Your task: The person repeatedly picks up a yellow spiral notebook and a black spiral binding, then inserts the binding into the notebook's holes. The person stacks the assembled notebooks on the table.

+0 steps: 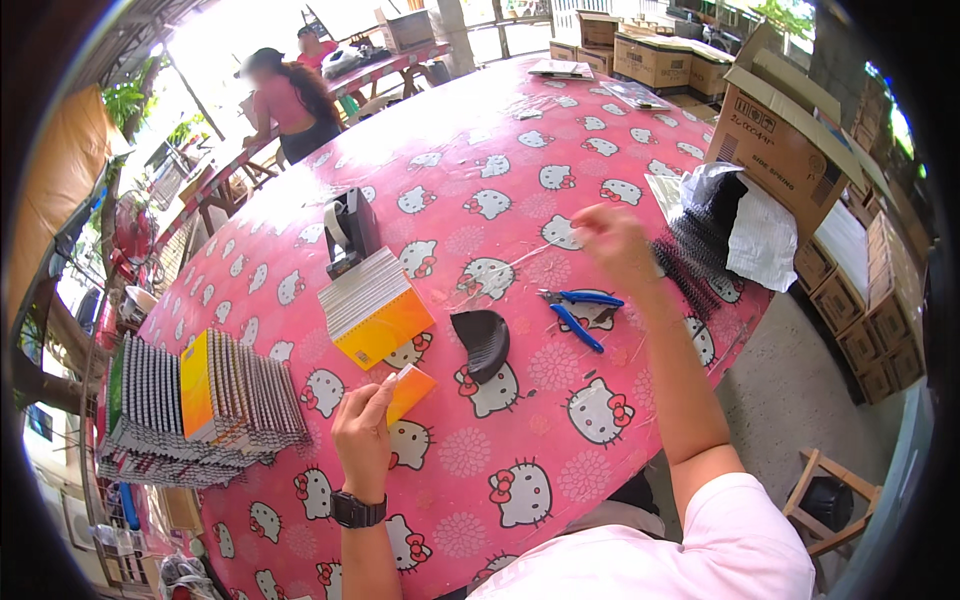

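My left hand [362, 425] is closed on a small orange-and-yellow notebook [411, 392], pinched between thumb and fingers over the near part of the table. Out over the middle right, my right hand [612, 240] is closed, slightly blurred. A thin whitish strand [530, 256] appears to run from its fingertips toward the left. Below that hand lie blue-handled pliers [585, 312], jaws pointing left. Between the hands rests a black, curved, ribbed piece [483, 345]. Just beyond my left hand is a stack of yellow-covered notebooks [378, 312], their page edges showing.
Spiral-bound notebooks [240, 395] are piled at the left. A black tape dispenser [350, 230] stands behind the yellow stack. Black wire coils [700, 235] lie beside an open carton [775, 140] at the right. A pink patterned cloth [465, 455] covers the table. Two people are in the background.
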`<state>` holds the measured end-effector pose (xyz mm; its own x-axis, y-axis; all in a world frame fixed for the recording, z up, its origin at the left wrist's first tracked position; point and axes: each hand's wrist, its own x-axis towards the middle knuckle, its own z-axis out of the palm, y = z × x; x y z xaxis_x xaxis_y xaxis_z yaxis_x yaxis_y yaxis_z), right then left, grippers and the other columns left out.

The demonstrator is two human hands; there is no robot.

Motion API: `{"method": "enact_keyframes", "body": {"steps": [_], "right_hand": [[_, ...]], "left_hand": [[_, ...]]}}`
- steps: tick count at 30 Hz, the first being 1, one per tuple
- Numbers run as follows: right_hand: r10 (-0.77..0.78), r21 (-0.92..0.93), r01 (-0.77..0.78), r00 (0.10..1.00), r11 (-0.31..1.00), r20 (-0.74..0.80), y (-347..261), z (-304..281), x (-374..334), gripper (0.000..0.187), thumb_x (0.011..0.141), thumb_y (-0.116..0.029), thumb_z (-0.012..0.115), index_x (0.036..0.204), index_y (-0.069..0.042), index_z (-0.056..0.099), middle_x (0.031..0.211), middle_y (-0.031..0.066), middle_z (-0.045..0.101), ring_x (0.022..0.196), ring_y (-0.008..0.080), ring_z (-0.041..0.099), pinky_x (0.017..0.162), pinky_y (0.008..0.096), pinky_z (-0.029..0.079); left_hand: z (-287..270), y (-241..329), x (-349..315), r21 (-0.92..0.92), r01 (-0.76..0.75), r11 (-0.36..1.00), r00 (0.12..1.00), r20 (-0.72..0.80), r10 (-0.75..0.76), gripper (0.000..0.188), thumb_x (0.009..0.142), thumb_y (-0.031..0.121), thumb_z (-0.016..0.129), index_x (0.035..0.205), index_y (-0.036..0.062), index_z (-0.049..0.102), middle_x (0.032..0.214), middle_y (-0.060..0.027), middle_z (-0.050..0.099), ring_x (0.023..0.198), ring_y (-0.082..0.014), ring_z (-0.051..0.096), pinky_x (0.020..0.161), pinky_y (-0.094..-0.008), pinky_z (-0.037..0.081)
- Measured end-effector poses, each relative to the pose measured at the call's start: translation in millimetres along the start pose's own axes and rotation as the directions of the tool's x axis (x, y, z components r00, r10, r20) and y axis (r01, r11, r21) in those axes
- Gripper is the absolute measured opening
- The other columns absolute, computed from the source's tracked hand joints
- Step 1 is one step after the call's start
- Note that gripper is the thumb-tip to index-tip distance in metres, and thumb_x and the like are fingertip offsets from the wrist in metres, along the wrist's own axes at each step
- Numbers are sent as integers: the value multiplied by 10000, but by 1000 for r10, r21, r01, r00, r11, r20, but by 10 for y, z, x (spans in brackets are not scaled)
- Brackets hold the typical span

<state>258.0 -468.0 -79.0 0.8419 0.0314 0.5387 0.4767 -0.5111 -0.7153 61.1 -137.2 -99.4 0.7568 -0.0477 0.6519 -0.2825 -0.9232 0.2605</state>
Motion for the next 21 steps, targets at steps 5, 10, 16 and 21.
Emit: {"method": "enact_keyframes", "body": {"steps": [5,10,16,21], "right_hand": [[134,-686,-150,988,712,-77,598,-843,-219,203,765,-163,711,912,-48,632,897,129,643,885,287,608,797,386,493],[144,-713,-127,989,690,-36,1033,-723,-425,241,749,-165,732,923,-47,613,962,134,610,938,309,580,821,406,472],[80,-619,-113,994,777,-80,1154,-654,-330,155,827,-141,652,938,-34,633,968,161,595,937,343,581,834,418,464],[186,-667,-143,983,731,-7,934,-764,-182,177,870,-152,609,977,-11,614,981,189,589,941,355,587,840,427,467]], "left_hand": [[-40,101,53,-3,-44,999,997,69,44,343,757,-37,631,1065,97,697,838,-54,618,739,-212,603,650,-326,507],[-16,83,-13,26,-41,999,997,63,40,375,747,-34,628,1087,111,692,850,-49,619,744,-207,605,651,-326,507],[-85,92,-54,-78,-38,996,997,65,43,380,742,-12,617,1094,115,681,848,-50,611,747,-216,607,651,-333,506],[-112,97,-51,-77,-19,997,998,61,24,331,770,-23,611,1059,115,695,847,-53,624,734,-214,619,635,-325,510]]}}
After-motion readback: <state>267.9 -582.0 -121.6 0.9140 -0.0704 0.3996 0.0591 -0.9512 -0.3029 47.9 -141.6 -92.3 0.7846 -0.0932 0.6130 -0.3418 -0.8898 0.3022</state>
